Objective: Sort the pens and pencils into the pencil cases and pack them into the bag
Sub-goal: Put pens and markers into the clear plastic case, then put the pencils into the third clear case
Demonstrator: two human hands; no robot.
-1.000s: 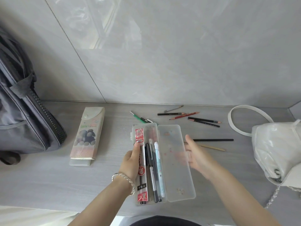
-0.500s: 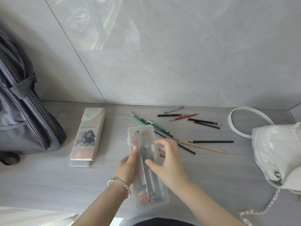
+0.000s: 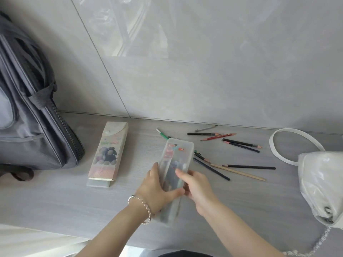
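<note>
A clear plastic pencil case [image 3: 179,153] with pens inside is closed and held between both hands over the grey table [image 3: 55,201]. My left hand [image 3: 156,188] grips its left side, thumb across the lid. My right hand [image 3: 196,186] grips its right side. A second pencil case [image 3: 108,153] with a bear picture lies shut to the left. Several loose pencils [image 3: 241,143] lie scattered behind and right of the clear case; a green pen [image 3: 162,134] pokes out behind it. The grey backpack [image 3: 31,115] stands at the far left.
A white handbag [image 3: 323,184] with a loop strap [image 3: 289,143] and chain sits at the right edge. A tiled wall rises close behind the table. The table's front edge runs just below my forearms.
The clear case's lid was open flat a second ago; my right hand folded it shut. Both hands now grip the closed case, and pencils that it covered are in view.
</note>
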